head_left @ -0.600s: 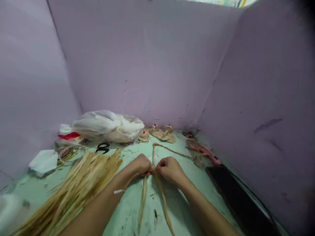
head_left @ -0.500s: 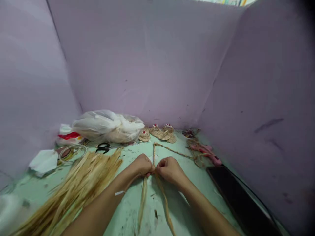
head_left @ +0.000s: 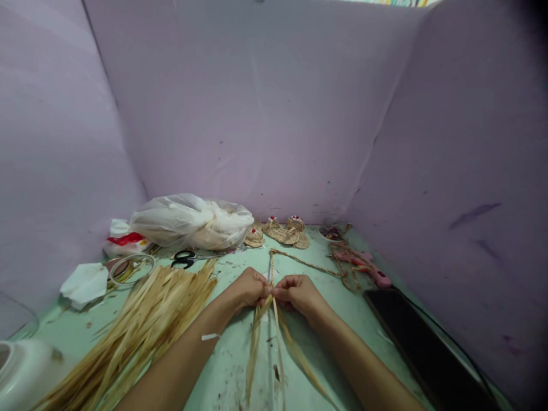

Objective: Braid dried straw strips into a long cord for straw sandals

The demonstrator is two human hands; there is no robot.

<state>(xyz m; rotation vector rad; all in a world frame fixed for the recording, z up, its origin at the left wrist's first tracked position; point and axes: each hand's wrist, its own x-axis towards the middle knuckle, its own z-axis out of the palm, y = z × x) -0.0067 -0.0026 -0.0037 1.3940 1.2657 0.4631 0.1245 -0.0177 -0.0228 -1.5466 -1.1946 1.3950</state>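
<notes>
My left hand (head_left: pixel 252 287) and my right hand (head_left: pixel 299 294) meet at the middle of the table, both closed in a pinch on a thin braid (head_left: pixel 271 268) of dried plant fibre. Beyond my hands the braid runs up, bends, and trails right as a cord (head_left: pixel 308 264). Loose fibre strands (head_left: pixel 299 351) hang toward me below my fingers, spread apart. To the left lies a wide bundle of flat, dried straw-coloured fibre strips (head_left: pixel 149 319), partly behind my left forearm.
Behind the bundle lie black-handled scissors (head_left: pixel 183 260) and a tape roll (head_left: pixel 133 270). A stuffed plastic bag (head_left: pixel 192 222) and small woven slippers (head_left: pixel 278 231) sit at the back. On the right are a pink glue gun (head_left: pixel 377 275) and a dark flat board (head_left: pixel 423 348); a white container (head_left: pixel 32 374) stands front left.
My hands stay together at the braid, with the right fingers shifted slightly. Three loose strands now show below them where two showed before, and the right one has swung outward.
</notes>
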